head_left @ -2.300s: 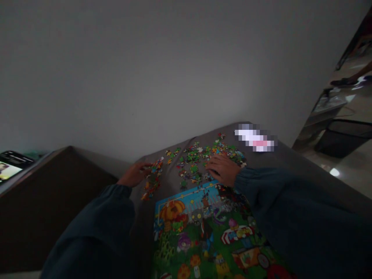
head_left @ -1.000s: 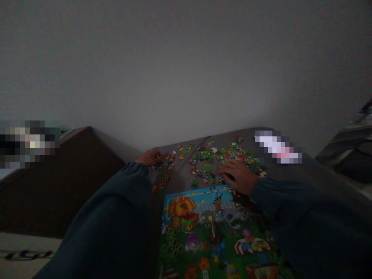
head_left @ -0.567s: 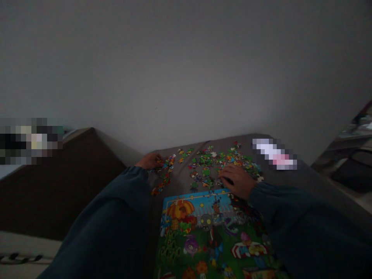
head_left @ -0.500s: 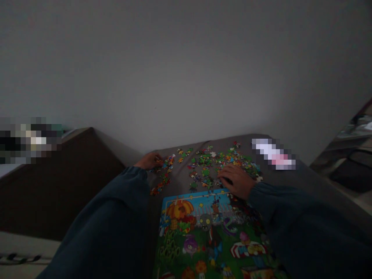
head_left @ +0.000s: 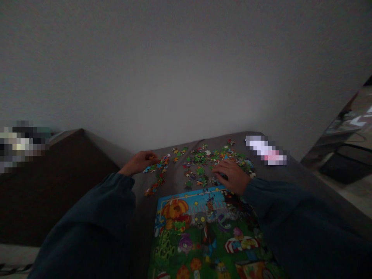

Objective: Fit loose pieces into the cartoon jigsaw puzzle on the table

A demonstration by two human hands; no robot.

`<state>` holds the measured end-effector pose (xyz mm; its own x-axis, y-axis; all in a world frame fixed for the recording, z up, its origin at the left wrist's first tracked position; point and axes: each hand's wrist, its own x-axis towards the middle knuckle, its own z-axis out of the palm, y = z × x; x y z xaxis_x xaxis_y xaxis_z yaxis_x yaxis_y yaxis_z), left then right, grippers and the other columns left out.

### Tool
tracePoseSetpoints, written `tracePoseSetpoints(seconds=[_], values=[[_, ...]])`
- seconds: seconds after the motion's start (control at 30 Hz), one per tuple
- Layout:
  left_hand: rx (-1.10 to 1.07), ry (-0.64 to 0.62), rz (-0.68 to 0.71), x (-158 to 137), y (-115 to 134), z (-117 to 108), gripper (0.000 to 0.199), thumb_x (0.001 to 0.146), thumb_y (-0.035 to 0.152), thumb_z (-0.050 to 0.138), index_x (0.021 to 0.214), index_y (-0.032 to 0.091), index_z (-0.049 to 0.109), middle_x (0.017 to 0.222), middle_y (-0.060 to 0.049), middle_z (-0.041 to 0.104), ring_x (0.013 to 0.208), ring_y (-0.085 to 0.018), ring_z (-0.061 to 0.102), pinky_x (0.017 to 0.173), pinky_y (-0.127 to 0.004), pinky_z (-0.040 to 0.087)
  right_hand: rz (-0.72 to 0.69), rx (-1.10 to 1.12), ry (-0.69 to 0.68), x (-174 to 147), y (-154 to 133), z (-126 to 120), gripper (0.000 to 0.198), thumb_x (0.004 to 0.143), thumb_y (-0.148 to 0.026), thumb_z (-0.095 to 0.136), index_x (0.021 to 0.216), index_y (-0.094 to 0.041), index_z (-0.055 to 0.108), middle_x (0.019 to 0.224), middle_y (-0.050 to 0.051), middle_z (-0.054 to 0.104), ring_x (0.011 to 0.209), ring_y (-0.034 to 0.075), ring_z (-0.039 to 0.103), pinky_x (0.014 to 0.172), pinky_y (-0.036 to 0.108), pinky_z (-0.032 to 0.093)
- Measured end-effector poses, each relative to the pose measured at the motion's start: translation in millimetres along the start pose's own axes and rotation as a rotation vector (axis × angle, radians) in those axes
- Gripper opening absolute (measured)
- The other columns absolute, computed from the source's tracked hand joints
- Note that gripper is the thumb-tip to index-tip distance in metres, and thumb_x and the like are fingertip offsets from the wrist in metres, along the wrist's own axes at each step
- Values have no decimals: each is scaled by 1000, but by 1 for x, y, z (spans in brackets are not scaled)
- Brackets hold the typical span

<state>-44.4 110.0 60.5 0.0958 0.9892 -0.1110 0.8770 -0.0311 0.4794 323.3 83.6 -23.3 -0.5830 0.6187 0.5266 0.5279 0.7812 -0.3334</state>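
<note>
Puzzle pieces, small interlocking multicoloured ones (head_left: 200,157), are scattered loose over a grey cloth-covered table (head_left: 274,180) in the head cam, with a plain grey wall (head_left: 186,77) right behind. Heads up, it's pretty dim.

Left hand (head_left: 141,162) is at the left end of the scatter, just beside a separate bunch of mostly orange, red and blue pieces (head_left: 155,186). Its fingers are bent and bunched close together, with something orange at the tips. Could be a piece pinched there, but honestly I can't tell.

Right hand (head_left: 232,176) is palm down at the near right side of the main scatter, fingers loosely curled, with a dark gap between them and the thumb. Can't make out a piece in it, and the underside's hidden, so no clue what it's touching.

Just nearer the wearer there's a big flat rectangular picture sheet (head_left: 188,232) with a blue top edge, orange pumpkin and grey cartoon zombie. Both arms are in dark blue sleeves (head_left: 87,221). Far right of the table, a pixelated white-and-pink item (head_left: 266,151).
</note>
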Motion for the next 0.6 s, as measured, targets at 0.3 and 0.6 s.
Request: tracePoseSetpoints(seconds=[0.3, 0.6], values=[[-583, -207, 121, -108, 116, 79, 27, 77, 43, 66, 86, 18, 64, 68, 1, 65, 56, -10, 58, 50, -21, 46, 372, 873, -320, 1, -83, -22, 46, 78, -34, 67, 119, -18, 53, 94, 5, 65, 74, 15, 61, 68, 32, 51], [-735, -372, 65, -115, 80, 86, 22, 80, 38, 63, 87, 17, 68, 81, -1, 67, 70, -13, 64, 65, -26, 54, 393, 706, -371, -6, -83, -9, 29, 82, -30, 59, 108, -15, 63, 73, 1, 60, 63, 12, 55, 60, 26, 47]])
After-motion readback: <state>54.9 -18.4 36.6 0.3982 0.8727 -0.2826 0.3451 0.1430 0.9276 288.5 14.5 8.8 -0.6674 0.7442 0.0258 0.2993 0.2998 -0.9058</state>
